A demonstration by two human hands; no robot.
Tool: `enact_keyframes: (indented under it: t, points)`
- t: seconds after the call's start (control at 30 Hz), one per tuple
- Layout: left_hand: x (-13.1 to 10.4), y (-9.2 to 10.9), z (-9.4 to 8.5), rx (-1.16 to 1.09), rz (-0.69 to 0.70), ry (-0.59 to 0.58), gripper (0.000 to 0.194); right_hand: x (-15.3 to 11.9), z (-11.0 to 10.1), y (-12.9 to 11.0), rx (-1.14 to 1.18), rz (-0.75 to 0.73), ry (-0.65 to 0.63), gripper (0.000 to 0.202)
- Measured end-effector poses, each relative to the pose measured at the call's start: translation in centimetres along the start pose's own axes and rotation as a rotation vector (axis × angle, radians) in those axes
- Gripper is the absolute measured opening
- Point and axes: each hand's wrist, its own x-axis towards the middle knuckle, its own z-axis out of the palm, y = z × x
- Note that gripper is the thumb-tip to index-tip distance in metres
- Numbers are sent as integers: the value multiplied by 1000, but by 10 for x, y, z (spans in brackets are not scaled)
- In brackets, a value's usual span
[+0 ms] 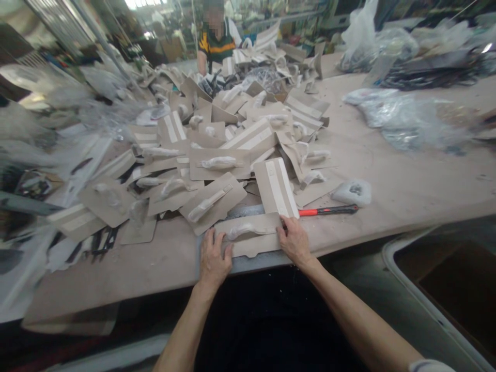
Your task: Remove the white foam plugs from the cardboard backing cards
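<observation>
A plastering trowel in a beige cardboard cover (263, 244), its handle wrapped in clear plastic, lies in front of me on a grey metal plate (251, 264) at the table's near edge. My left hand (214, 258) grips its left end, thumb on the near side and fingers curled over the far side. At the right end, my right hand (295, 240) pinches the cover's corner between thumb and fingers. Just beyond it, another covered trowel (276, 187) leans with its white strip upward. A hammer with a red and black handle (329, 211) lies to the right, its head hidden.
A large heap of covered trowels (220, 161) fills the table's middle. Plastic bags (411, 116) lie at right, and a small clear packet (352, 192) sits nearer. Dark-handled tools (104, 240) lie at left. Across the table is another person (219, 49). The table's front edge (387, 238) runs before me.
</observation>
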Motion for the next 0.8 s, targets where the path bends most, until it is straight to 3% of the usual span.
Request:
enact_keyframes:
  t: [0.13, 0.27, 0.33, 0.43, 0.57, 0.7, 0.8]
  points:
    - [-2, -7, -2, -94, -48, 32, 37, -17, -8, -29, 4, -137, 16, 32]
    - [-15, -18, -13, -124, -13, 13, 37, -61, -2, -68, 40, -303, -140, 29]
    - [-22, -22, -18, -105, 39, 5, 37, -84, 7, -77, 70, -329, -181, 36]
    - [-26, -26, -22, -78, 99, -14, 37, -99, 13, -75, 97, -358, -129, 39]
    - [-22, -27, -25, -62, 143, -18, 37, -78, 0, -73, 86, -296, -57, 42]
    - [-22, -33, -26, -87, 205, -29, 39, -45, -1, -89, 107, -419, -308, 64]
    - [-24, -39, -23, -125, 220, -3, 43, -31, 19, -101, 68, -476, -389, 47]
